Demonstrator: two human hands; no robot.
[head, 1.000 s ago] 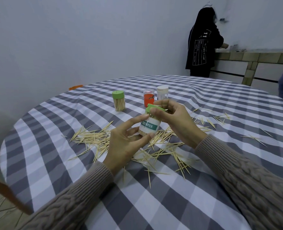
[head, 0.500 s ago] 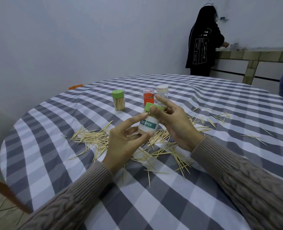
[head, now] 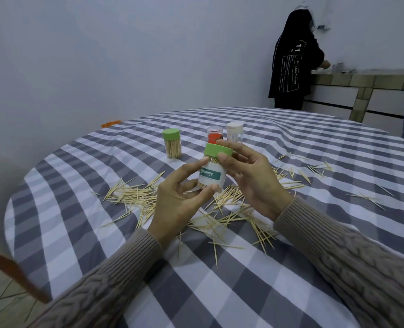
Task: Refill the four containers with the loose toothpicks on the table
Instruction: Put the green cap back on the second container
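Observation:
I hold a clear toothpick container (head: 212,175) with a white and teal label above the table. My left hand (head: 181,204) pinches its lower body between thumb and fingers. My right hand (head: 250,178) grips its green lid (head: 217,150), thumb on the front and fingers behind. The lid sits level on the container. Loose toothpicks (head: 134,197) lie scattered on the cloth under and around both hands. Three other containers stand further back: a green-lidded one full of toothpicks (head: 172,143), a clear one with red inside (head: 214,136), and a white-lidded one (head: 235,132).
The round table has a grey and white checked cloth (head: 82,209). More toothpicks (head: 319,169) lie to the right. A person in a black hooded coat (head: 291,60) stands at a counter (head: 371,79) at the back right. An orange chair part (head: 14,273) shows at the lower left.
The green lid was tilted open at the container's top; it now sits flat on it, with my right hand's thumb and fingers around it. The container is more upright.

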